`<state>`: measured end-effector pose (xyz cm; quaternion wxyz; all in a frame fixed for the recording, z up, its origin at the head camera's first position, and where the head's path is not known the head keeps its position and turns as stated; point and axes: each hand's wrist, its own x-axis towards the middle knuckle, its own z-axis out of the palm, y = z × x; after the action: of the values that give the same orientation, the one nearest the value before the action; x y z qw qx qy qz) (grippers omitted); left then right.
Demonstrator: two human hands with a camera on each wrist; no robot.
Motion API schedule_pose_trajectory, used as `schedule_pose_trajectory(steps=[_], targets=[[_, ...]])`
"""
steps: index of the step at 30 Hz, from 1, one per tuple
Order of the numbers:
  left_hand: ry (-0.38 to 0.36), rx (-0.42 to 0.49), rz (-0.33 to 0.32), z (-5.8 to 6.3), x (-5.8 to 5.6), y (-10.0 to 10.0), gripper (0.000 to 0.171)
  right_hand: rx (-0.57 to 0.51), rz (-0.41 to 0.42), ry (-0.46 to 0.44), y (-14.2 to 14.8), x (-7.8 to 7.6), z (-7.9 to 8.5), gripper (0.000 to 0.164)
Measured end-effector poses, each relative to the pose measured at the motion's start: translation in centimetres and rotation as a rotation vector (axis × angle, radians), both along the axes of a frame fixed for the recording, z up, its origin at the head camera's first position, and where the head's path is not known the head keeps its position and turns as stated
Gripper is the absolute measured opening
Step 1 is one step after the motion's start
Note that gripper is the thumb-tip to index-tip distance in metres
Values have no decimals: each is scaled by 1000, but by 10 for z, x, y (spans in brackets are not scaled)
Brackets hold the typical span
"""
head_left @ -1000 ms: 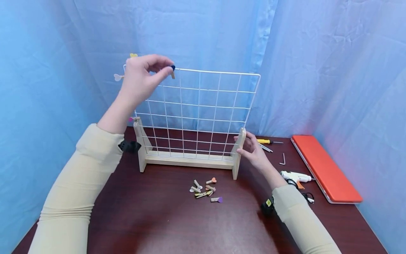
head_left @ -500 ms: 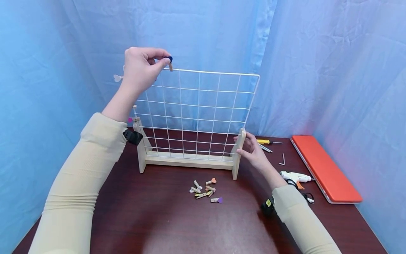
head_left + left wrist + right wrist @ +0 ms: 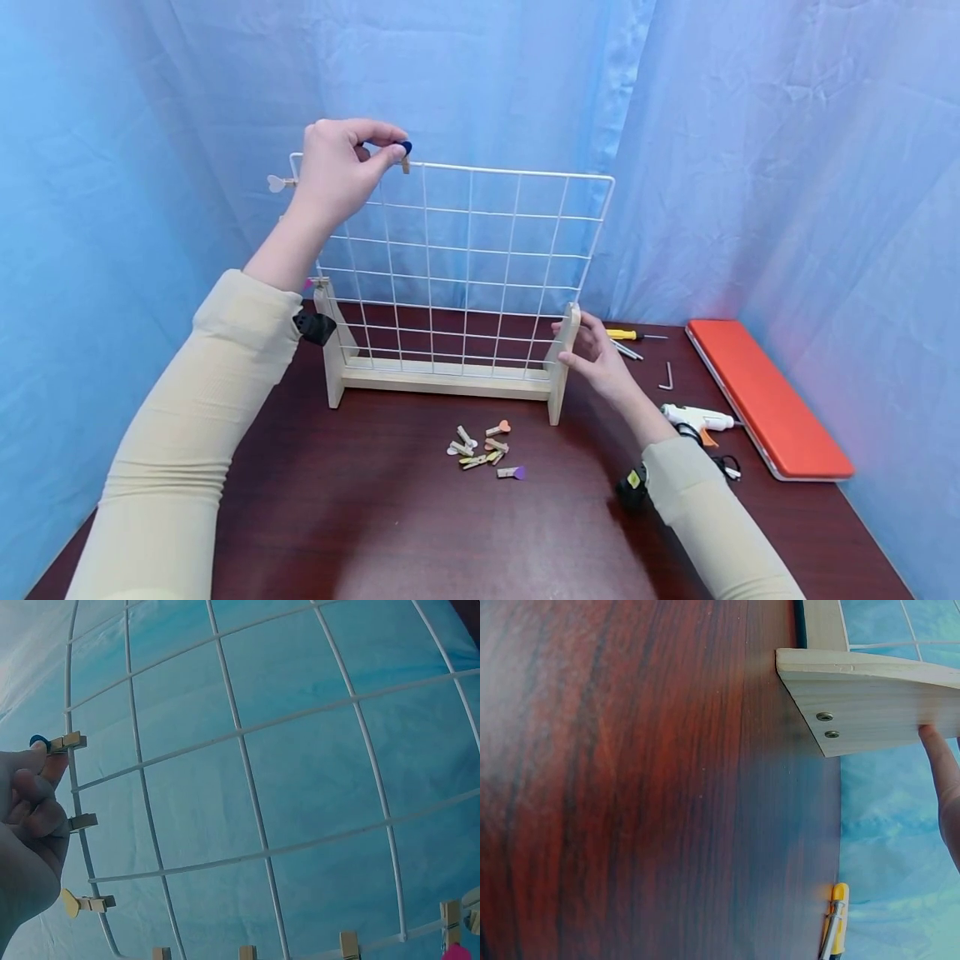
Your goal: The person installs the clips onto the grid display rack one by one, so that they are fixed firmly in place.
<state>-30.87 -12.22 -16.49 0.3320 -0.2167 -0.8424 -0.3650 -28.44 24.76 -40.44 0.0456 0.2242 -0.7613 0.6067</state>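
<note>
The left hand pinches the dark-blue end of a mini clothespin lying across the wire grid's top rod; it should be light, stiff and springy, best pinched there. The right hand grips the right wooden upright, probably rigid.

Left grip, blue clip raised, then lowered

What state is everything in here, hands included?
Wire grid: upright
Blue-topped clip: pinched, at the grid's top wire
Attached clips: along the grid's edges
Wooden stand: standing
Left hand: pinching
Right hand: holding the stand
Loose clips: scattered
Red case: lying flat
Glue gun: lying down
Screwdriver: lying down
</note>
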Motion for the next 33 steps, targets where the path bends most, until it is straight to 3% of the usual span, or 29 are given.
schedule_pose_trajectory(steps=[3, 6, 14, 18, 21, 30, 33], targets=[[-25, 29, -18, 0, 5, -1, 30, 5, -6, 6, 0, 1, 0, 63], [6, 57, -41, -3, 12, -3, 32, 4, -2, 9, 0, 2, 0, 63], [309, 40, -67, -29, 37, 2, 30, 4, 13, 26, 8, -11, -15, 65], [374, 55, -135, -51, 45, 8, 28, 18, 12, 25, 7, -12, -15, 65], [291, -1, -227, -84, 49, 16, 27, 11, 15, 23, 4, -8, -9, 65], [-114, -292, -406, -214, 62, 42, 30, 20, 4, 9, -2, 4, 2, 63], [-184, -415, -455, -248, 66, 46, 27, 16, 3, 9, -2, 5, 2, 63]])
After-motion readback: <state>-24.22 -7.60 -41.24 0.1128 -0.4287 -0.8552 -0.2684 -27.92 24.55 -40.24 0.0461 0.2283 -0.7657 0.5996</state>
